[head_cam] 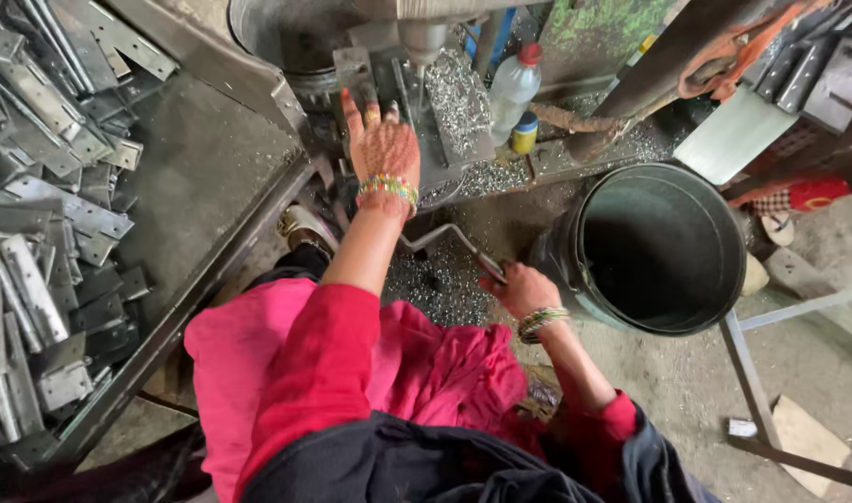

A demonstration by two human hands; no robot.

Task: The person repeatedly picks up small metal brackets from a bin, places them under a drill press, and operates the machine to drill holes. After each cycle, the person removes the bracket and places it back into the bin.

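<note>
Left hand (385,149) laid flat on the drill press bed (444,140), fingers spread, palm down, just below the drill spindle (423,42); whatever lies beneath the palm hidden. Right hand (522,289) closed tight round the end of the bent metal crank handle (449,237), low and nearer the body, well apart from the left. Metal shavings (458,98) scattered over the bed (and on the floor underneath). Black bucket (659,247) just beside the right grip. Heap of flat metal hinges (44,205) on the counter (202,177) at far left.
</note>
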